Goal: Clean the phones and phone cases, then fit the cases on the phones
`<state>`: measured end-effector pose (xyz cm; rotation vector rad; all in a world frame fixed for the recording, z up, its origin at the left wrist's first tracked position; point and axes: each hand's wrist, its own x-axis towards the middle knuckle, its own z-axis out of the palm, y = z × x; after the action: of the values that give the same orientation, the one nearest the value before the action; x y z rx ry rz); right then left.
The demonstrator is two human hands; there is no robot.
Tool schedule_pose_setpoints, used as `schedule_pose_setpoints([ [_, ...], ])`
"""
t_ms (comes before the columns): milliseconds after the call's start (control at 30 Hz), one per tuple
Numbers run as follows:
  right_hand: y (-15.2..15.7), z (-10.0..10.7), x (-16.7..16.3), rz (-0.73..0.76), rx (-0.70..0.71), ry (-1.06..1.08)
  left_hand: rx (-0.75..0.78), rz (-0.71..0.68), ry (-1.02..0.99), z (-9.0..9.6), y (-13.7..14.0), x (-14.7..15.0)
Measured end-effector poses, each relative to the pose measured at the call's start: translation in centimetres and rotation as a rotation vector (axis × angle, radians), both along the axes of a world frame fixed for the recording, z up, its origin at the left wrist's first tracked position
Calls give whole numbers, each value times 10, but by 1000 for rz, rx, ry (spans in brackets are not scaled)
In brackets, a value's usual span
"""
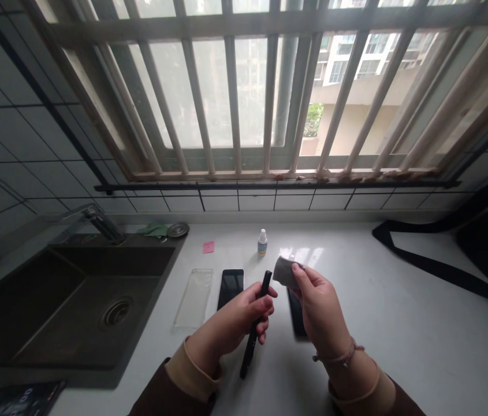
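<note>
My left hand [246, 315] is closed around a long, slim black object [250, 346], which is tilted and seen edge-on, so its exact kind does not show. Pinched between thumb and fingers of my right hand [319, 300] is a small grey cloth [285, 271], close to the black object's upper end but apart from it. A phone with a dark screen [231, 282] lies on the counter, partly behind my left hand. Left of it rests a clear phone case [194, 300]. Another flat dark object [297, 318] lies partly hidden beneath my right hand.
A small white-capped bottle [262, 244] stands beyond my hands, with a pink paper square [208, 247] to its left. The dark sink [140, 341] and faucet [103, 224] are at left. A black strap [429, 268] lies at right. Window bars [235, 104] rise behind the counter [399, 346].
</note>
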<state>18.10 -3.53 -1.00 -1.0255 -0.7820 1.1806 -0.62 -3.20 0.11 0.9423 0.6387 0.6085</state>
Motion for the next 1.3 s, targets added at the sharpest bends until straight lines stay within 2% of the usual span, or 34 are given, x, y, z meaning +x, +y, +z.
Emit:
schedule_pose_setpoints([
  [100,-3,4,2,83,27,-197,64,-102,45,0,0,-2],
  [267,-13,15,1,125,189,-460,59,-64,176,0,1,-3],
  [400,-22,16,2,106,344,-543,49,-54,193,-1,-1,-1],
  [500,-27,15,0,135,480,-539,-65,2,182,0,-1,2],
  [533,-27,15,0,138,485,-514,-101,32,175,0,-1,2],
  [600,-26,14,-2,84,382,-407,-135,91,147,0,0,3],
  [700,-16,12,-2,-89,123,-140,-117,157,111,0,1,4],
  [767,-6,10,-1,-150,37,7,-112,175,100,0,1,4],
  [900,4,3,0,-62,-29,68,-121,166,85,4,-1,6],
  [1000,1,1,-4,38,11,52,-105,181,13,6,-2,8],
  [1067,-5,2,-6,58,70,-30,-91,207,-30,8,-2,8],
  [1133,-10,5,-5,48,144,-200,-113,223,-42,8,-2,8],
  [1300,-19,11,-1,-27,451,-629,-181,240,-40,10,-1,6],
])
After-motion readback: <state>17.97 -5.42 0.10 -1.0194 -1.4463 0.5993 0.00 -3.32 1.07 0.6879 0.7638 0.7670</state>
